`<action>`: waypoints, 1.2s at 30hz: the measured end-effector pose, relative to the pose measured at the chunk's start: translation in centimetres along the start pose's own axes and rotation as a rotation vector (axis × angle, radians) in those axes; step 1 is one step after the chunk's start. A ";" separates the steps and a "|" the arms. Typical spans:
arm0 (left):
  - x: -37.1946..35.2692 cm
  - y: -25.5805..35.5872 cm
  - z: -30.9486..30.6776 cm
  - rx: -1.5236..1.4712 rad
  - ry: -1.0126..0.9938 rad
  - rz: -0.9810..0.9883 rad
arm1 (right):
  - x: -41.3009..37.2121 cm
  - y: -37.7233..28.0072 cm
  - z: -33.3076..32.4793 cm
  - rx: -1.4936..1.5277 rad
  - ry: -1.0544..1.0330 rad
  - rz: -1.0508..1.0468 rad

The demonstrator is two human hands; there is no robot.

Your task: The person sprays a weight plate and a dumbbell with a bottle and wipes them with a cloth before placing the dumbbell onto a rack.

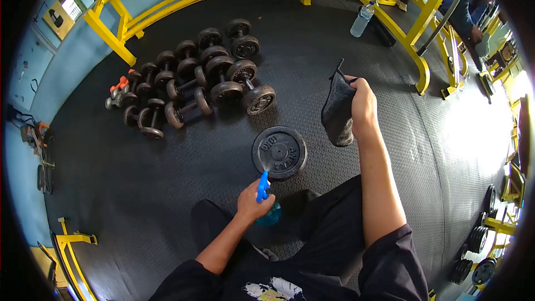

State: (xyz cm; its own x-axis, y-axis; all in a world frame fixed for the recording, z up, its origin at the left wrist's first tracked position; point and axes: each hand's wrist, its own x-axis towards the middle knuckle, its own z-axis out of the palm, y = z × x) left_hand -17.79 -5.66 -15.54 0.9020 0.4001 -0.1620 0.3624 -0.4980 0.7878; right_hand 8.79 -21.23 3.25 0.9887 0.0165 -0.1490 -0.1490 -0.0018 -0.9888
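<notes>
Head view: the round black metal weight plate (pixel 288 144) lies flat on the black textured rubber floor (pixel 217 156) before us. Our left hand (pixel 254 202) curls round the blue-triggered spray bottle (pixel 262 186) at its near edge; faint mist suggests spraying is under way. Our right hand (pixel 363 108) pinches the dark grey cloth (pixel 337 110), raised and apart from the plate, which it isn't touching. Beyond lie dark round-headed dumbbells (pixel 226 94).

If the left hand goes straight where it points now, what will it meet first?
Probably the weight plate, just beyond the spray bottle in the left hand; the hand's height is unclear.
</notes>
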 end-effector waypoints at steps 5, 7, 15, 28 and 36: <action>0.0 0.3 1.3 0.052 0.014 0.002 | -0.3 0.3 -0.6 0.063 -0.117 -0.096; -0.1 0.8 1.1 0.017 0.083 0.075 | -0.5 0.3 -0.8 0.073 -0.141 -0.078; -0.1 0.0 1.0 0.030 -0.041 0.006 | -1.2 0.3 -2.2 0.230 -0.167 0.062; 9.3 -11.9 -0.6 0.188 0.349 0.065 | 1.1 2.5 -4.7 0.349 -0.231 0.379; 9.7 -15.2 -3.1 0.150 0.133 -0.020 | -0.3 1.6 -5.0 0.328 -0.079 0.222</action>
State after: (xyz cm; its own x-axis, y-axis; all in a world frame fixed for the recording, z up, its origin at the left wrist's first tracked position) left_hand -15.26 8.15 -27.25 0.8589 0.5043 -0.0893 0.4200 -0.5937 0.6864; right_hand 8.30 -26.21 1.70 0.9294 0.1280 -0.3463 -0.3691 0.3046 -0.8781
